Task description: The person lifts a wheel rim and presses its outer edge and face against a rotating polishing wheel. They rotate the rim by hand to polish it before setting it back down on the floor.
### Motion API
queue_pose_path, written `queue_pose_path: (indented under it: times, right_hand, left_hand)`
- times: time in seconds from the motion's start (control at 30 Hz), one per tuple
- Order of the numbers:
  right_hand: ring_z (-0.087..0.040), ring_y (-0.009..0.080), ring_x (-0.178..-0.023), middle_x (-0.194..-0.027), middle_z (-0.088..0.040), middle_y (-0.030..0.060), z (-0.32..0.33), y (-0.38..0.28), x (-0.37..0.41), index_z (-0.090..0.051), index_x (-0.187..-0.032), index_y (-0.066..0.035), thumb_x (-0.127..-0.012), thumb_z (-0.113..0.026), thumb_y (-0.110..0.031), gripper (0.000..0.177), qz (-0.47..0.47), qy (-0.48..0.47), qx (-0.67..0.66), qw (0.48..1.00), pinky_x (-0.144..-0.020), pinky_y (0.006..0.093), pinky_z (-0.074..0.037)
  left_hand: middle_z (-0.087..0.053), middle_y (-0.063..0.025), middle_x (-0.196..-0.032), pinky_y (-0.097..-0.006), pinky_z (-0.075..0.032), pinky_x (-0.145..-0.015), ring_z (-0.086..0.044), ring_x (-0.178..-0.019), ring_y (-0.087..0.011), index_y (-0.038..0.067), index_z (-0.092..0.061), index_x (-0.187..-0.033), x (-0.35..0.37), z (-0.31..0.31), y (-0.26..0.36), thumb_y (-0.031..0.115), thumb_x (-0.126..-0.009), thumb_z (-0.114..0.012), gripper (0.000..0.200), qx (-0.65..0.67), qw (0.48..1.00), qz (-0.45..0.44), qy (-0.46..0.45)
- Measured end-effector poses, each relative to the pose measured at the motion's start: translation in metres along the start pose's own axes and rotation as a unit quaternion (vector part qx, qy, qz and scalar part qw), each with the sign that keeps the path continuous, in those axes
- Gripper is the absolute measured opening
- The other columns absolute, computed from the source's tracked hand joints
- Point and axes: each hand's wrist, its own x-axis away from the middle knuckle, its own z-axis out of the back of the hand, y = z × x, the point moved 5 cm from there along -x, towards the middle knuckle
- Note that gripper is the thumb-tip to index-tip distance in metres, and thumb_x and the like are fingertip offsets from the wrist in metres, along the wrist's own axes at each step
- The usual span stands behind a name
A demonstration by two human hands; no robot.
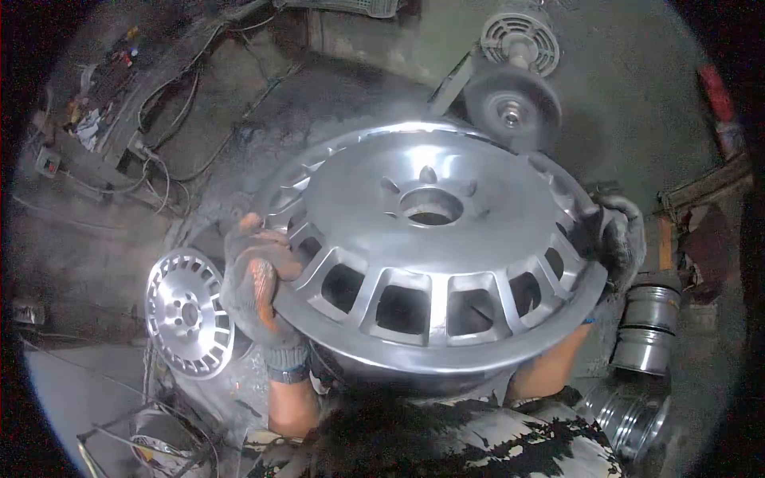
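Note:
A large silver alloy wheel rim (355, 187) fills the middle of the view, its slotted face tilted up toward me. My left hand (259, 279), in a worn grey glove with fingers showing through, is closed on the rim's left edge. On the opposite side my gloved right hand (621, 235) grips the right edge, its fingers partly behind the metal. The rim's far edge overlaps the lower part of a round polishing wheel (510, 107), which looks blurred as if spinning.
A motor with a slotted round cover (519, 44) sits behind the polishing wheel. Another slotted wheel rim (190, 313) leans at left. Stacked rims (647, 327) stand at right, with more shiny rims (629, 414) below. Cables (171, 151) run along the left side.

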Motion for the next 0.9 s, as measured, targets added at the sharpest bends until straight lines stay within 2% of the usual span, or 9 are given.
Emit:
queue_pose_path:
  times: [0.1, 0.17, 0.27, 0.43, 0.6, 0.7, 0.77, 0.87, 0.9]
  right_hand:
    - [-0.067, 0.0196, -0.083, -0.101, -0.07, 0.0144, 0.034, 0.0, 0.007, -0.061, -0.125, 0.001, -0.091, -0.075, -0.051, 0.063, -0.074, -0.032, 0.074, 0.994, -0.075, 0.0324, -0.056]
    - [-0.068, 0.0187, -0.082, -0.101, -0.07, 0.0139, 0.039, -0.004, 0.021, -0.059, -0.126, 0.0, -0.091, -0.076, -0.053, 0.066, -0.123, -0.02, 0.013, 0.992, -0.072, 0.0331, -0.057]
    - [-0.068, 0.0193, -0.084, -0.101, -0.07, 0.0142, 0.045, -0.007, 0.021, -0.059, -0.126, 0.0, -0.09, -0.076, -0.054, 0.067, -0.118, -0.019, 0.008, 0.993, -0.075, 0.0339, -0.058]
    - [-0.067, 0.0265, -0.1, -0.117, -0.065, 0.0163, 0.083, 0.036, -0.001, -0.052, -0.135, -0.006, -0.093, -0.075, -0.037, 0.056, -0.139, -0.086, 0.011, 0.986, -0.089, 0.0401, -0.058]
    - [-0.062, 0.0163, -0.08, -0.09, -0.067, 0.0069, 0.002, -0.001, -0.004, -0.064, -0.113, 0.007, -0.086, -0.075, -0.047, 0.061, -0.023, 0.047, 0.026, 0.998, -0.075, 0.0279, -0.05]
    - [-0.062, 0.0151, -0.08, -0.089, -0.066, 0.0063, -0.019, -0.006, -0.006, -0.066, -0.109, 0.005, -0.087, -0.074, -0.047, 0.057, -0.05, 0.062, -0.017, 0.997, -0.073, 0.0269, -0.05]
    - [-0.062, 0.0138, -0.081, -0.087, -0.066, 0.0044, -0.022, 0.008, -0.014, -0.068, -0.106, 0.001, -0.092, -0.069, -0.041, 0.044, 0.037, 0.081, 0.025, 0.996, -0.072, 0.0264, -0.051]
    - [-0.063, 0.0129, -0.081, -0.087, -0.067, 0.0036, -0.014, 0.039, -0.027, -0.067, -0.109, -0.002, -0.097, -0.063, -0.036, 0.036, 0.137, 0.061, 0.113, 0.982, -0.073, 0.0265, -0.051]
    - [-0.063, 0.0132, -0.082, -0.088, -0.067, 0.004, -0.012, 0.047, -0.03, -0.066, -0.11, -0.002, -0.098, -0.063, -0.034, 0.034, 0.12, 0.045, 0.108, 0.986, -0.074, 0.0269, -0.052]
  left_hand:
    - [-0.065, -0.0128, -0.076, -0.0527, -0.049, -0.099, -0.065, -0.085, -0.0323, -0.001, -0.066, -0.073, 0.003, -0.001, 0.005, 0.027, -0.091, -0.057, 0.035, 0.003, 1.0, 0.015, -0.007]
    - [-0.062, -0.0134, -0.091, -0.0465, -0.048, -0.1, -0.063, -0.094, -0.0281, -0.002, -0.056, -0.1, 0.01, 0.0, 0.0, 0.025, -0.094, -0.059, 0.028, 0.042, 0.997, 0.044, -0.05]
    - [-0.056, -0.0144, -0.12, -0.034, -0.047, -0.103, -0.059, -0.109, -0.0194, -0.004, -0.035, -0.152, 0.025, 0.015, -0.028, 0.02, -0.101, -0.06, 0.062, 0.09, 0.982, 0.069, -0.154]
    - [-0.051, -0.0135, -0.127, -0.0322, -0.047, -0.102, -0.056, -0.117, -0.0193, -0.004, -0.035, -0.153, 0.036, 0.018, -0.047, 0.014, -0.098, -0.063, 0.065, 0.174, 0.97, 0.14, -0.099]
    - [-0.047, -0.0158, -0.131, -0.032, -0.046, -0.106, -0.049, -0.128, -0.0183, -0.005, -0.034, -0.153, 0.029, 0.014, -0.04, 0.009, -0.094, -0.065, 0.067, 0.25, 0.956, 0.143, -0.054]
    - [-0.061, -0.0161, -0.103, -0.0417, -0.043, -0.107, -0.058, -0.11, -0.026, -0.004, -0.057, -0.105, 0.007, 0.004, -0.011, 0.02, -0.091, -0.062, 0.029, 0.11, 0.991, 0.078, -0.017]
    - [-0.067, -0.0157, -0.089, -0.047, -0.042, -0.108, -0.063, -0.1, -0.0303, -0.004, -0.069, -0.081, 0.0, 0.001, -0.001, 0.027, -0.09, -0.06, 0.033, 0.021, 0.999, 0.044, 0.0]
    - [-0.065, -0.0154, -0.097, -0.0428, -0.044, -0.106, -0.062, -0.104, -0.0279, -0.006, -0.062, -0.1, 0.002, 0.001, -0.003, 0.027, -0.093, -0.058, 0.034, 0.019, 0.999, 0.037, -0.011]
    - [-0.063, -0.0153, -0.106, -0.0377, -0.046, -0.105, -0.06, -0.108, -0.025, -0.01, -0.054, -0.12, 0.007, 0.004, -0.011, 0.027, -0.096, -0.057, 0.044, 0.043, 0.998, 0.04, -0.031]
